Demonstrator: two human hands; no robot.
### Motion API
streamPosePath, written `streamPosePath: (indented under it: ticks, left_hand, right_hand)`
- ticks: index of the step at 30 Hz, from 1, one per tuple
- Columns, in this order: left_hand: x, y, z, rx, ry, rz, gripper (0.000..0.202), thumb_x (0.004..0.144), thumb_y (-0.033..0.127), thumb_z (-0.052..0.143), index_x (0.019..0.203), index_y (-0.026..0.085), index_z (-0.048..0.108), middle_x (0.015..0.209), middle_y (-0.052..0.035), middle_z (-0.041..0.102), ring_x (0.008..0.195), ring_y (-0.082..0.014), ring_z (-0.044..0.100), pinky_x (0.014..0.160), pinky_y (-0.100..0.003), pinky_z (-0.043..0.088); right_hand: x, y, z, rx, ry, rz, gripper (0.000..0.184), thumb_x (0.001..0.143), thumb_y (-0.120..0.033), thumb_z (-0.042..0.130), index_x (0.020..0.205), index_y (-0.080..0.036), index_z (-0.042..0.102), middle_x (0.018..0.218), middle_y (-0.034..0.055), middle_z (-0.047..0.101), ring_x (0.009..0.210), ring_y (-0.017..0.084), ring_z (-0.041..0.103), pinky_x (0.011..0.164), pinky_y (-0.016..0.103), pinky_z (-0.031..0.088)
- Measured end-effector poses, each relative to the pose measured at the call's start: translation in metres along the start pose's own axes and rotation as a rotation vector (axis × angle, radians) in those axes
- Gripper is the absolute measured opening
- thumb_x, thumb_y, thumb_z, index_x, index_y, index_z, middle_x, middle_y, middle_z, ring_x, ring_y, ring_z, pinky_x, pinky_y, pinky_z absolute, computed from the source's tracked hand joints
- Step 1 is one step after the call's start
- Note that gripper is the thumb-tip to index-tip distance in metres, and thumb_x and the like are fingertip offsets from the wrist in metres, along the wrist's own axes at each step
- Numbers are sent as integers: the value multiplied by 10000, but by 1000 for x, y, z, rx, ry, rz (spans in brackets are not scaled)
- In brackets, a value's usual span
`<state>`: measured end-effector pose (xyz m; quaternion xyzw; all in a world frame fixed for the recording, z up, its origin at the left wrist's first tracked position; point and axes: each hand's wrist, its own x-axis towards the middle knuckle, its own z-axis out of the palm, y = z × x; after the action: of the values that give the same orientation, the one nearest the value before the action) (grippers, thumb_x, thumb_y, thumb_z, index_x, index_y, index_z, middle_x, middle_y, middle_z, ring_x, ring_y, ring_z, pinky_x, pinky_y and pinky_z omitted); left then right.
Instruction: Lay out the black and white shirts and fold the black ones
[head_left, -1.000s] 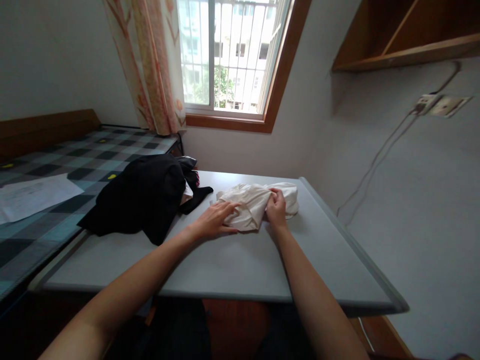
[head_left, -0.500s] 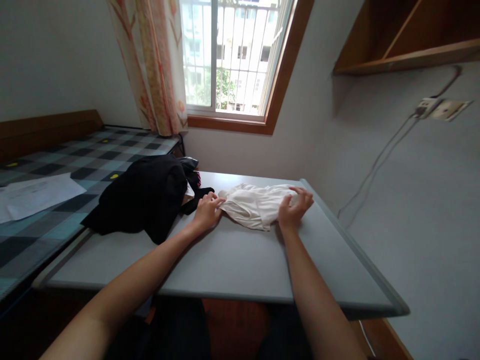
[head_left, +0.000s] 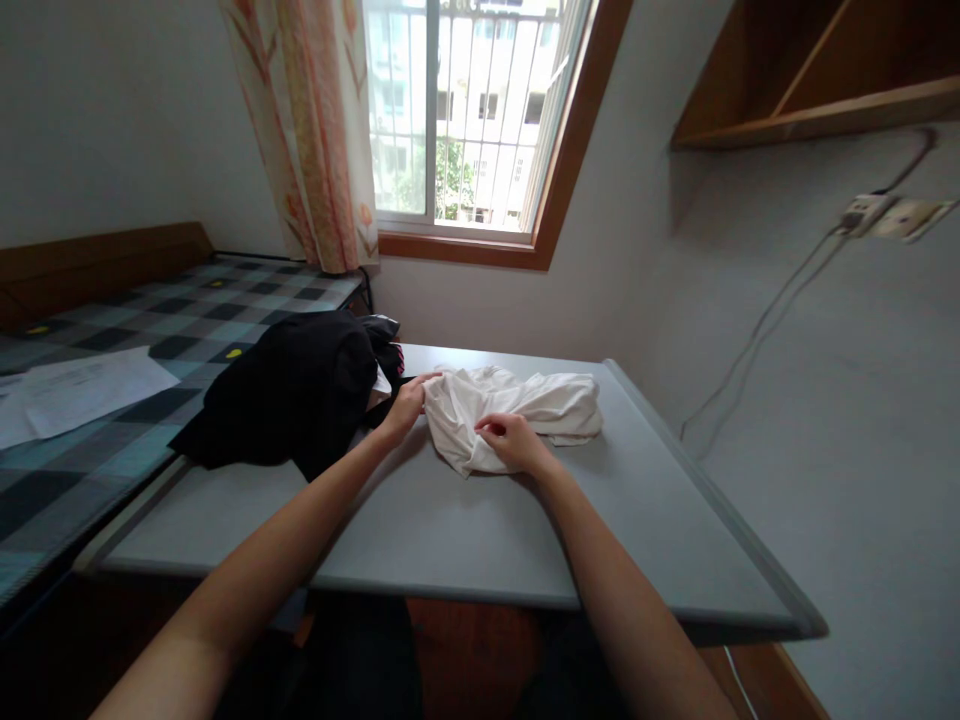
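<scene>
A crumpled white garment (head_left: 551, 400) lies bunched on the grey-white table (head_left: 465, 540); its exact kind does not show. My left hand (head_left: 407, 408) grips its left edge, the fingers partly hidden by the cloth. Over the garment's front middle, my right hand (head_left: 514, 442) is closed in a pinch on a fold. The cloth's right part lies in a folded strip beyond that hand. Close by on the left, a heap of black clothing (head_left: 292, 390) spreads over the table's left side, near my left hand.
A bed with a checked sheet (head_left: 142, 330) adjoins the table on the left, with white papers (head_left: 97, 390) on it. Behind stand a curtain (head_left: 322, 140) and a barred window (head_left: 480, 120). A wooden shelf (head_left: 817, 115) and a socket with cables (head_left: 862, 215) are on the right wall.
My right hand has moved left from the garment's right end to its front middle and pinches it there. The garment's left part now spreads wider toward me. My left hand has shifted slightly left and away.
</scene>
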<state>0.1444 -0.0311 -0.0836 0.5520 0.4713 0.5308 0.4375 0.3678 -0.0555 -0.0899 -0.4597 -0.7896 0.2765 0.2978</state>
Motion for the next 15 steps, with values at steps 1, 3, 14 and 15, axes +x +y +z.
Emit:
streamPosePath:
  ticks: [1, 3, 14, 15]
  left_hand:
    - [1, 0, 1, -47, 3, 6, 434, 826, 349, 432, 1139, 142, 650, 1137, -106, 680, 971, -233, 654, 777, -343, 527]
    - [2, -1, 2, -38, 56, 53, 446, 820, 384, 490, 1162, 135, 633, 1236, -127, 633, 1136, -258, 594, 929, -382, 487]
    - [-17, 22, 2, -122, -238, 62, 774, 585, 112, 535, 1357, 168, 526, 1082, -78, 682, 834, -172, 649, 699, -259, 510]
    - [-20, 26, 2, -150, -322, 54, 733, 578, 111, 531, 1307, 168, 580, 1047, -68, 693, 830, -170, 647, 699, -252, 504]
  right_hand:
    - [-1, -6, 5, 122, -95, -28, 273, 820, -359, 601, 930, -158, 748, 722, 31, 704, 631, 137, 582, 613, 249, 443]
    - [-3, -17, 15, 353, -312, -73, 393, 803, -424, 632, 1061, -143, 725, 830, 49, 728, 693, 140, 610, 630, 247, 471]
    - [51, -27, -14, 368, 232, -132, 389, 806, -353, 595, 1159, -207, 667, 1168, 107, 676, 978, 204, 639, 790, 349, 525]
    - [57, -26, -18, 262, 212, -172, 449, 765, -311, 635, 1205, -227, 646, 1245, 102, 640, 1066, 216, 608, 859, 373, 506]
